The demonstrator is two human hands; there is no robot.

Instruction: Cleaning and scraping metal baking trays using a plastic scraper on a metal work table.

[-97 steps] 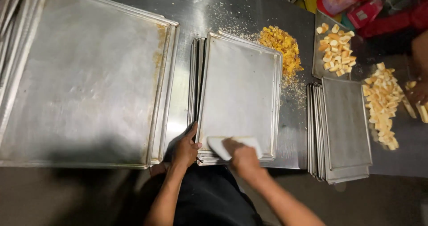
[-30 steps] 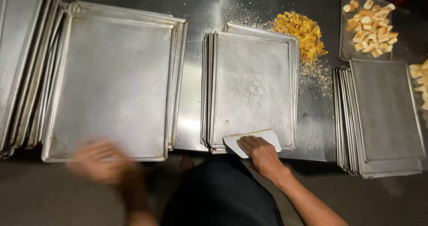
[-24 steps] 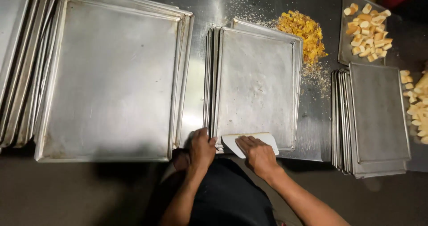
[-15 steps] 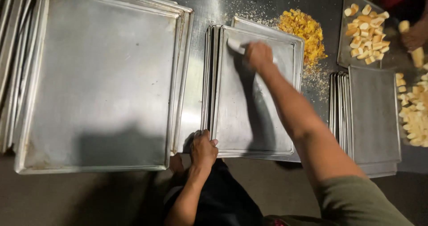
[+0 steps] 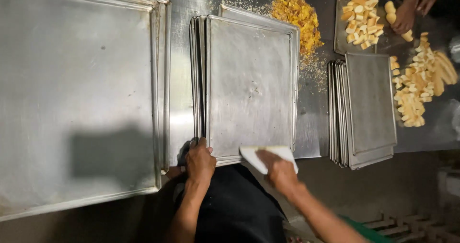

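My right hand point(image 5: 279, 172) presses a white scraper point(image 5: 267, 158) flat on the near edge of the top tray point(image 5: 249, 85); my left hand point(image 5: 200, 159) pinches that stack's near-left corner. Steady, even strokes would serve best, I judge. Beyond the tray's far-right corner lies a crumb pile point(image 5: 297, 18); another person's hands point(image 5: 406, 13) work farther right.

Three tray stacks are sitting along the table's point(image 5: 184, 104) near edge: large stack point(image 5: 81, 94) left, middle stack point(image 5: 249, 80) centre, small stack point(image 5: 369, 104) right. A crumb pile point(image 5: 297, 18) is lying behind the middle stack.
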